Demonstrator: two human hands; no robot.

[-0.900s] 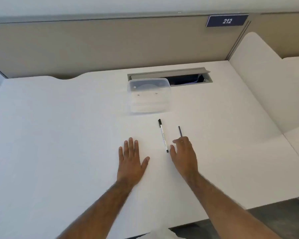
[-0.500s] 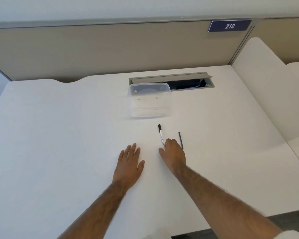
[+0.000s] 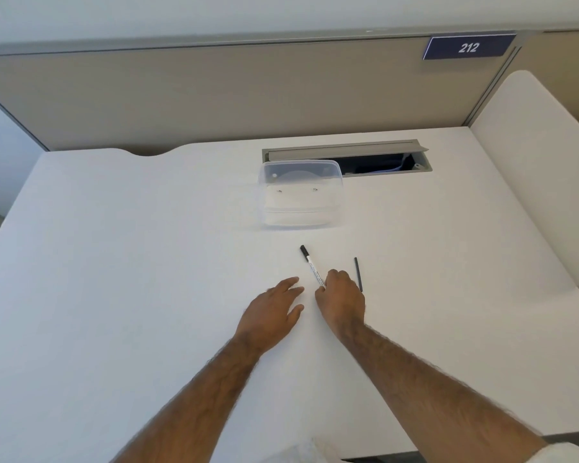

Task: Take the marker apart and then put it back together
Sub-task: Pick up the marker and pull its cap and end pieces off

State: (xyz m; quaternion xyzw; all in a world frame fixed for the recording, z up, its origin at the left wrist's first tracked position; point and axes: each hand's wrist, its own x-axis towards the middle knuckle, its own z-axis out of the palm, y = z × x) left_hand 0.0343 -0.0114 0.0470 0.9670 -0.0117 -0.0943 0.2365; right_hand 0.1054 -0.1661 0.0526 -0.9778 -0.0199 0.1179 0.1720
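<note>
A white marker [image 3: 311, 265] with a black cap at its far end lies on the white desk [image 3: 114, 262], pointing away and a little left. My right hand [image 3: 341, 300] is curled over the marker's near end, fingers closed on it. A thin dark stick-like part [image 3: 358, 274] lies on the desk just right of that hand, untouched. My left hand [image 3: 271, 315] hovers low to the left of the marker, fingers extended and slightly apart, holding nothing.
A clear plastic container [image 3: 300, 195] stands beyond the marker. Behind it is an open grey cable tray [image 3: 381, 160] in the desk. A beige partition with a "212" sign [image 3: 468, 47] backs the desk; a white divider [image 3: 532, 168] stands at right.
My right hand slid left from beside the dark stick onto the marker's near end and closed on it. My left hand lifted off the desk and turned toward the marker.
</note>
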